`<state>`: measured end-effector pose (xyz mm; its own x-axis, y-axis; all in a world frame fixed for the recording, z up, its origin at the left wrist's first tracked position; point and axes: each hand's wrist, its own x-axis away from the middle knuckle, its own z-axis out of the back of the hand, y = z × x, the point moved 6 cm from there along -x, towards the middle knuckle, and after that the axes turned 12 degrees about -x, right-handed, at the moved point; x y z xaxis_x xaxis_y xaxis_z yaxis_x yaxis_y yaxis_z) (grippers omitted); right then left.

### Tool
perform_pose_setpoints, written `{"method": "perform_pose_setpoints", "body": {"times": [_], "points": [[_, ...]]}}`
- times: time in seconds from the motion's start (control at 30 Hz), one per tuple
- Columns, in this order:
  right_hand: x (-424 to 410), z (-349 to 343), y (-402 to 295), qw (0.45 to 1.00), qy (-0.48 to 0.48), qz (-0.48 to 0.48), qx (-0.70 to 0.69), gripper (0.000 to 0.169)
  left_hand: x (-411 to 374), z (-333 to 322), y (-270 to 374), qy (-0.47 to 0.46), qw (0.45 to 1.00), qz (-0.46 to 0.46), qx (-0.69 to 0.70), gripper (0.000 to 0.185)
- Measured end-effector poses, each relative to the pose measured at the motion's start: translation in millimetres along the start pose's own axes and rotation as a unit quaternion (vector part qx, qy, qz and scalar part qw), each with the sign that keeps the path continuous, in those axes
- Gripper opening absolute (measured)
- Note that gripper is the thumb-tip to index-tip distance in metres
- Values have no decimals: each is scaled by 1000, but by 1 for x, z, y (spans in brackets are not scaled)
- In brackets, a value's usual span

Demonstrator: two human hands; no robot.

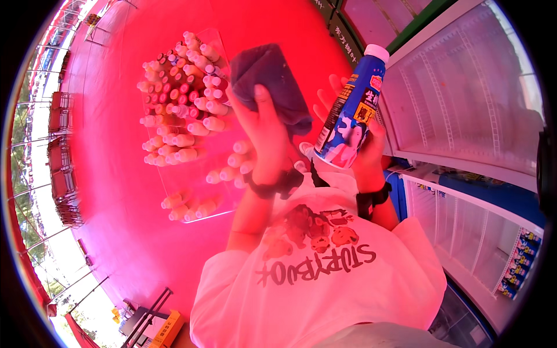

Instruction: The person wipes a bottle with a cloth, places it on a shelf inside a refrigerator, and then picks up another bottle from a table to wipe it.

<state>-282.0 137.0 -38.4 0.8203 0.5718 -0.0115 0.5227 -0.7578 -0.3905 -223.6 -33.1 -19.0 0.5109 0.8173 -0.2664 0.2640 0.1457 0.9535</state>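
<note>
My left hand (265, 130) grips a folded dark grey-blue cloth (278, 82), with the thumb lying across its near side. In my right hand (370, 148) is a blue printed plastic bottle (352, 108) with a pale cap, tilted with the cap end up and to the right; the thumb is on it and several fingertips show beyond its left side. Cloth and bottle are apart. Left of my hands, many capped bottles (182, 140) stand in clusters on a clear panel (213, 217), some with pale caps and some with dark red ones.
On the right stand glass-fronted display coolers (457, 95), and a lower one (461, 235) holds blue printed bottles (520, 263) at its far end. Stacked chairs (61, 156) line the far left. An orange box (167, 328) lies at the lower left by a dark table.
</note>
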Motion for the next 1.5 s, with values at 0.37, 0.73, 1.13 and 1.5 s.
{"method": "perform_pose_setpoints", "body": {"times": [0.37, 0.73, 1.13, 1.5], "points": [[-7, 8, -11, 979, -25, -31, -198, 100, -23, 55, -29, -17, 971, 183, 153, 39], [-7, 15, -12, 964, -57, -27, -259, 88, -14, 48, -43, -21, 968, 196, 152, 41], [2, 33, -4, 894, 127, -106, -416, 57, 6, 34, -39, -124, 943, 243, 192, 34], [57, 56, -14, 948, 161, -28, -272, 49, 37, 26, -35, -134, 937, 283, 153, 48]]}}
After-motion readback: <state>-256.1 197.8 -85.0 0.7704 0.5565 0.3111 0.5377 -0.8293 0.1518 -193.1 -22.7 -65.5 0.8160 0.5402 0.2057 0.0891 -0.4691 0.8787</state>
